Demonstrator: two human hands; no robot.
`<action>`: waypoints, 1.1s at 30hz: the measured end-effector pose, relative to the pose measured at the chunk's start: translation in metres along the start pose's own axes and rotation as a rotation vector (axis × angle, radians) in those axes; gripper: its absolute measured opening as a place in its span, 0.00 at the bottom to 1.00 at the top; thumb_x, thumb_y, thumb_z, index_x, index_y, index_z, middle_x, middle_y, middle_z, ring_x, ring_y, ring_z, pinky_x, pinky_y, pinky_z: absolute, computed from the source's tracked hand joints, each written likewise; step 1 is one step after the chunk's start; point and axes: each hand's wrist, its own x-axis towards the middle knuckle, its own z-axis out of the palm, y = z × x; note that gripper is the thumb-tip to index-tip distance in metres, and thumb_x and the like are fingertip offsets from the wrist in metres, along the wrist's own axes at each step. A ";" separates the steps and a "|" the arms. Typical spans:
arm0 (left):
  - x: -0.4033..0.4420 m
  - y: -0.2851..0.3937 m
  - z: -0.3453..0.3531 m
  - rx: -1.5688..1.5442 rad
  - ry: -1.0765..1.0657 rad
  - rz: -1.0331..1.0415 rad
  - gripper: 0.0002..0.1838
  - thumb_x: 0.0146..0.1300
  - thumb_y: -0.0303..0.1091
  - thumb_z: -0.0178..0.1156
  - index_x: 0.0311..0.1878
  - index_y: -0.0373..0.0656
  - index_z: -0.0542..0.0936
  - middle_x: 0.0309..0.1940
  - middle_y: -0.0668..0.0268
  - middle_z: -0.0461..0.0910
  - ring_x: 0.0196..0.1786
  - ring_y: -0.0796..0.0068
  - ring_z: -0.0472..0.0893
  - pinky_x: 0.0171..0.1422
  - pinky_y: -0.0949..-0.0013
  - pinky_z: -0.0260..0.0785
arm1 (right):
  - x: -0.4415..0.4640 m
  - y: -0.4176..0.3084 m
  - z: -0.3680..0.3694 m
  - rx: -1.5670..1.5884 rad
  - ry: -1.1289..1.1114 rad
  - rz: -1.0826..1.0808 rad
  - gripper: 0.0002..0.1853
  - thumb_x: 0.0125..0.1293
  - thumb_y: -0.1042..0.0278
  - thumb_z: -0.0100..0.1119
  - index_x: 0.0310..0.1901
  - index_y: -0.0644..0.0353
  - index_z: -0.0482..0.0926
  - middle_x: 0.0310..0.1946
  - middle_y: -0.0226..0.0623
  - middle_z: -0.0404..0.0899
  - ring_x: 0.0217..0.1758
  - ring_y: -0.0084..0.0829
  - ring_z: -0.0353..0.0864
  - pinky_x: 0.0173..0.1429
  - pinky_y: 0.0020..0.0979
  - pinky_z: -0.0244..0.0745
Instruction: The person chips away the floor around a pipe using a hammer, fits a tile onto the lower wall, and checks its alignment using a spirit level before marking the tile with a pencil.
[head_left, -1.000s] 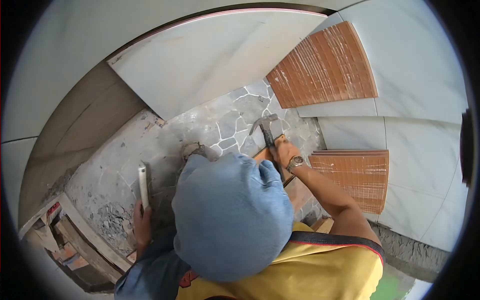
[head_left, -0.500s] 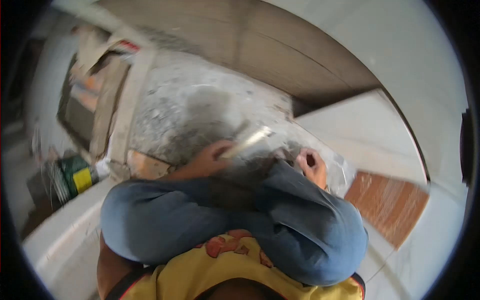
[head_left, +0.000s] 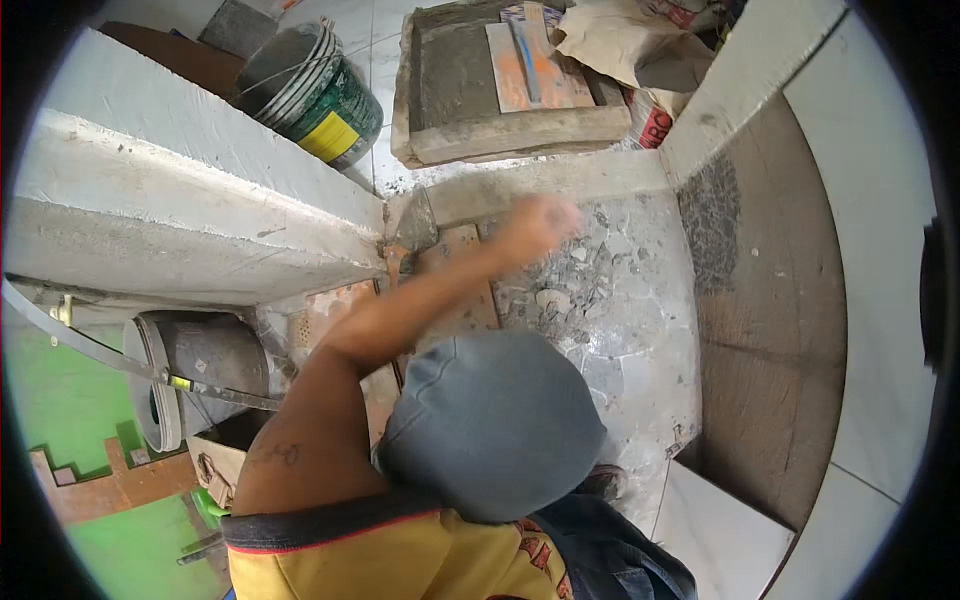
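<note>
My left hand [head_left: 545, 228] is stretched out over the floor near the threshold, beside broken grey rubble [head_left: 585, 270]. It is smeared by motion, so its fingers and anything in them cannot be made out. A grey trowel [head_left: 416, 222] lies at the wall corner, left of my hand, by some orange-brown tile pieces [head_left: 462, 245]. My bent knee [head_left: 500, 425] covers part of the floor. My right hand is out of view.
Beyond the threshold [head_left: 560, 185] sit a wooden mortar tray [head_left: 520, 135], a paper sack [head_left: 630, 45] and a green bucket [head_left: 335, 115]. A low wall [head_left: 210, 215] runs along the left. Below it lies another bucket [head_left: 205, 360]. A white tile [head_left: 720, 530] is at lower right.
The view has swung left toward the threshold. My left hand has reached forward, and the pale-handled tool it held no longer shows. My right hand and the hammer have left view.
</note>
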 end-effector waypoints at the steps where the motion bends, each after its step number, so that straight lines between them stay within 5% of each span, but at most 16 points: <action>1: 0.027 -0.055 -0.029 0.318 0.119 -0.049 0.09 0.65 0.35 0.61 0.41 0.43 0.87 0.39 0.56 0.87 0.44 0.58 0.86 0.52 0.54 0.76 | 0.002 -0.006 -0.001 -0.033 -0.009 0.036 0.11 0.66 0.70 0.68 0.46 0.66 0.82 0.43 0.43 0.85 0.45 0.32 0.83 0.52 0.34 0.77; 2: 0.049 -0.076 -0.066 0.335 0.436 0.227 0.10 0.64 0.35 0.60 0.40 0.42 0.87 0.39 0.55 0.87 0.44 0.54 0.85 0.53 0.53 0.76 | 0.004 -0.011 -0.003 -0.062 -0.016 0.069 0.11 0.66 0.70 0.68 0.45 0.66 0.83 0.43 0.43 0.85 0.45 0.32 0.83 0.52 0.34 0.77; 4: 0.094 -0.101 -0.136 0.367 0.507 -0.206 0.12 0.62 0.37 0.61 0.40 0.42 0.89 0.43 0.52 0.88 0.47 0.49 0.86 0.55 0.53 0.77 | 0.005 -0.021 -0.006 -0.109 -0.032 0.114 0.11 0.66 0.69 0.67 0.45 0.67 0.83 0.42 0.43 0.85 0.45 0.33 0.83 0.52 0.35 0.77; 6: 0.138 -0.151 -0.177 0.538 0.551 -0.378 0.13 0.61 0.40 0.63 0.41 0.43 0.89 0.44 0.50 0.87 0.49 0.49 0.87 0.57 0.54 0.78 | 0.004 -0.030 -0.006 -0.151 -0.041 0.151 0.11 0.66 0.69 0.67 0.45 0.67 0.83 0.42 0.44 0.85 0.44 0.33 0.83 0.51 0.35 0.77; 12: 0.163 -0.157 -0.189 0.790 0.289 -0.661 0.18 0.62 0.40 0.63 0.52 0.43 0.87 0.58 0.52 0.83 0.60 0.51 0.83 0.63 0.54 0.77 | -0.001 -0.052 -0.009 -0.228 -0.076 0.236 0.11 0.67 0.67 0.66 0.45 0.67 0.83 0.40 0.44 0.85 0.43 0.33 0.84 0.50 0.35 0.77; 18: 0.162 -0.151 -0.184 0.770 0.239 -0.713 0.23 0.61 0.45 0.65 0.56 0.41 0.85 0.60 0.51 0.82 0.62 0.53 0.82 0.65 0.55 0.75 | -0.011 -0.065 -0.020 -0.291 -0.113 0.287 0.12 0.68 0.66 0.65 0.45 0.67 0.83 0.38 0.45 0.86 0.41 0.34 0.85 0.48 0.36 0.78; 21: 0.166 -0.155 -0.191 0.640 0.345 -0.711 0.23 0.61 0.47 0.66 0.54 0.41 0.86 0.59 0.51 0.82 0.61 0.52 0.82 0.64 0.54 0.75 | -0.016 -0.071 -0.026 -0.315 -0.139 0.305 0.12 0.68 0.65 0.65 0.45 0.67 0.83 0.37 0.45 0.86 0.40 0.34 0.85 0.47 0.37 0.78; 26: 0.066 -0.092 -0.111 0.121 0.141 0.068 0.21 0.61 0.51 0.69 0.35 0.39 0.88 0.26 0.51 0.84 0.38 0.53 0.85 0.51 0.61 0.75 | -0.021 -0.087 -0.039 -0.339 -0.249 0.316 0.13 0.68 0.64 0.64 0.45 0.68 0.84 0.36 0.46 0.86 0.39 0.35 0.86 0.46 0.37 0.78; 28: 0.026 -0.061 -0.081 0.311 -0.014 -0.225 0.14 0.63 0.43 0.67 0.34 0.39 0.87 0.23 0.52 0.80 0.34 0.49 0.82 0.48 0.57 0.74 | -0.024 -0.096 -0.046 -0.347 -0.330 0.287 0.13 0.69 0.64 0.64 0.45 0.68 0.84 0.36 0.46 0.87 0.39 0.35 0.86 0.45 0.37 0.78; 30: -0.008 -0.082 -0.069 0.317 0.294 0.001 0.12 0.61 0.39 0.67 0.39 0.39 0.86 0.32 0.53 0.81 0.40 0.48 0.80 0.51 0.55 0.73 | -0.023 -0.116 -0.038 -0.462 -0.395 0.219 0.14 0.69 0.63 0.64 0.45 0.68 0.84 0.35 0.46 0.87 0.38 0.35 0.86 0.45 0.38 0.78; 33: -0.084 -0.084 -0.077 0.653 0.412 -0.087 0.23 0.59 0.37 0.68 0.57 0.42 0.80 0.54 0.47 0.76 0.53 0.46 0.77 0.59 0.52 0.70 | -0.007 -0.144 -0.007 -0.814 -0.426 0.007 0.17 0.69 0.56 0.62 0.42 0.65 0.86 0.33 0.50 0.86 0.36 0.41 0.87 0.44 0.39 0.79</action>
